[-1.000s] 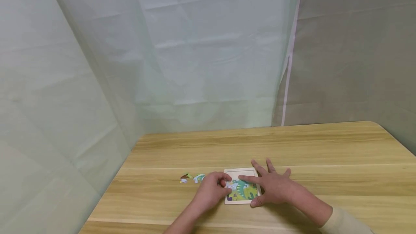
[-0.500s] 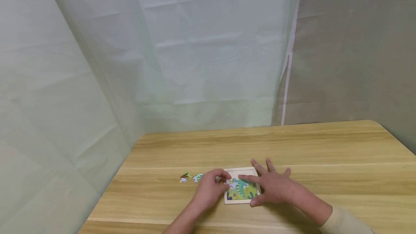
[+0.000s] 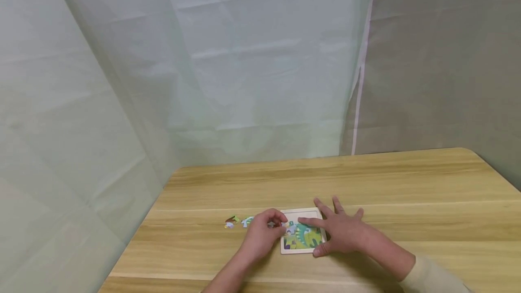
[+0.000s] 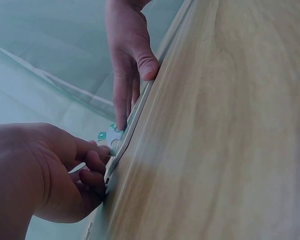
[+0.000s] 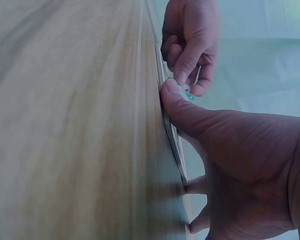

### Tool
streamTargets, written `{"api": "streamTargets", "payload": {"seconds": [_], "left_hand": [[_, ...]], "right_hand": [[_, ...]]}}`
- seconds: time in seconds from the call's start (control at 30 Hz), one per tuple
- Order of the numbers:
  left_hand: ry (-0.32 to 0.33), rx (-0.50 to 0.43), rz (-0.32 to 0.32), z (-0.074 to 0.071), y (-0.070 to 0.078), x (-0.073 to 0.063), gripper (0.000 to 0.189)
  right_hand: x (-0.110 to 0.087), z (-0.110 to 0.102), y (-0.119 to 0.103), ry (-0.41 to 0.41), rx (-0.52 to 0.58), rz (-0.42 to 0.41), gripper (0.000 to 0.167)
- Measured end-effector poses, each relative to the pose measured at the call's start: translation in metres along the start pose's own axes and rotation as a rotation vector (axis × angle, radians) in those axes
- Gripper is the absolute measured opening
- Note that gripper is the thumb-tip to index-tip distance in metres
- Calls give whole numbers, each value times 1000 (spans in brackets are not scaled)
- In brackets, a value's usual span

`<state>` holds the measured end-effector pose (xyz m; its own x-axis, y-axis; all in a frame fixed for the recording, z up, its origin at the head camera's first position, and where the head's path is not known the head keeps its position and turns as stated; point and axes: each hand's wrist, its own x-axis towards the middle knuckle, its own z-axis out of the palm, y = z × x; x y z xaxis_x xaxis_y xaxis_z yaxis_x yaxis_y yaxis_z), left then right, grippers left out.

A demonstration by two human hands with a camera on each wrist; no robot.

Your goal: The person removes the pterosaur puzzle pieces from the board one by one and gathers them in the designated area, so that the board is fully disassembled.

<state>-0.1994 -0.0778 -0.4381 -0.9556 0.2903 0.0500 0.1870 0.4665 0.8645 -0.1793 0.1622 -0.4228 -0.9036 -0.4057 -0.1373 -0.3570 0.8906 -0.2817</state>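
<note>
At jigsaw frame [image 3: 300, 252] edges, piece [image 4: 113, 135] in left hand [image 3: 260, 234], right hand [image 3: 343, 233] wide, tabletop [image 3: 399, 180] beyond.

On the table [image 3: 366, 184], the jigsaw tray [image 3: 299, 252] lies between the left hand [image 3: 260, 235] and right hand [image 3: 343, 233], fitted pieces [image 3: 303, 238] in its near part. Loose pieces [image 3: 247, 222] lie to its left; fabric sheeting [image 3: 260, 85] hangs behind.

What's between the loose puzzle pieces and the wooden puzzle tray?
The left hand is between the loose puzzle pieces and the wooden puzzle tray, in the head view. It hides some tabletop, so more may be there.
</note>
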Motion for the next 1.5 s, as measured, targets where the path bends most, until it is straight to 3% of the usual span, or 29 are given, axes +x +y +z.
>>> {"api": "streamTargets", "payload": {"seconds": [0.33, 0.73, 1.5], "left_hand": [[60, -66, -1, -6, -5, 1, 12], [70, -158, -54, -26, -13, -5, 15], [162, -97, -149, -63, -37, -31, 19]], "right_hand": [[0, 0, 0, -10, -8, 10, 80], [0, 2, -1, 9, -9, 2, 80], [-2, 3, -1, 21, 1, -8, 78]]}}
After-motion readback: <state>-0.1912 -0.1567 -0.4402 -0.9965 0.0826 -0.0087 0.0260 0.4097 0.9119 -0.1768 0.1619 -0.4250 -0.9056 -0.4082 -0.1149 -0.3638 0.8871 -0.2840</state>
